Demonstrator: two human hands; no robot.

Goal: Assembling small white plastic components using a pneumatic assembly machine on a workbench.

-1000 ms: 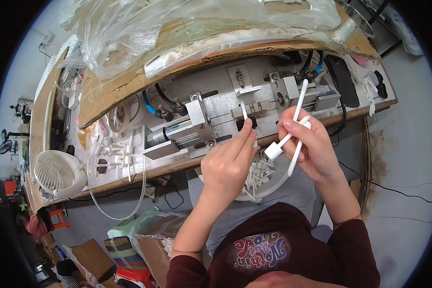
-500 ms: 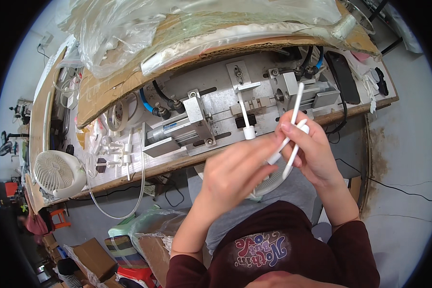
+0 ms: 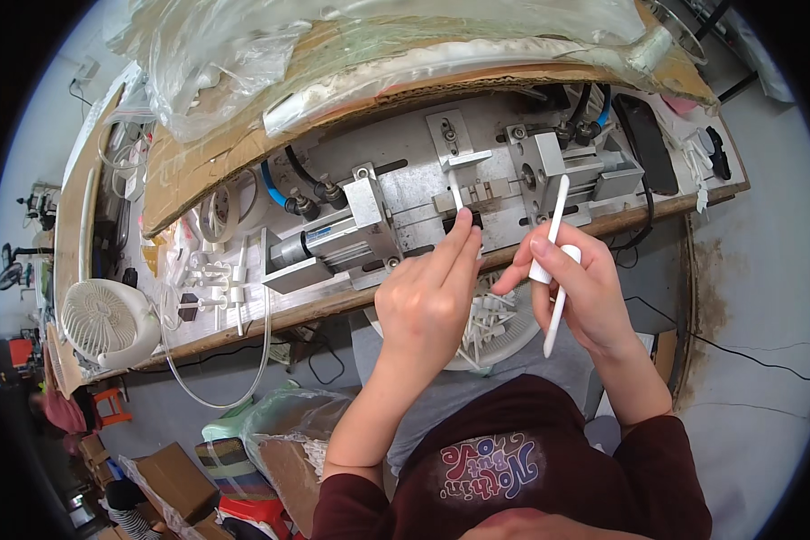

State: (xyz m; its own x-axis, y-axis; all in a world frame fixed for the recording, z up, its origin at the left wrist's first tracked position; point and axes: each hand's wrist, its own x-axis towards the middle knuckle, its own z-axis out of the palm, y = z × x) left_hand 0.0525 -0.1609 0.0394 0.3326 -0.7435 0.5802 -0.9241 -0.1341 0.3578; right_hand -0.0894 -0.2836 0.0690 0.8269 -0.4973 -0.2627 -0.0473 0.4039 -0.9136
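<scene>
My right hand (image 3: 578, 283) is closed around slim white plastic sticks (image 3: 556, 326) with thicker white cylindrical ends. Their tips stick out above and below the fingers; how many there are is partly hidden. My left hand (image 3: 430, 301) reaches to the bench's front edge, its straight fingers together over the lower end of another white stick (image 3: 456, 191). That stick stands in the small clamp fixture (image 3: 484, 193) between two metal air cylinders. The fingers cover its thick end, and my left thumb is hidden.
The left cylinder unit (image 3: 337, 238) and right cylinder unit (image 3: 571, 171) flank the fixture. A round tray (image 3: 524, 337) of white parts rests on my lap. Cardboard (image 3: 216, 175) overhangs the bench. A fan (image 3: 108, 322), tubing, white parts and a phone (image 3: 648, 144) lie about.
My left hand has moved from beside my right hand to the stick in the fixture. The sticks in my right hand have shifted, and the lap tray shows more.
</scene>
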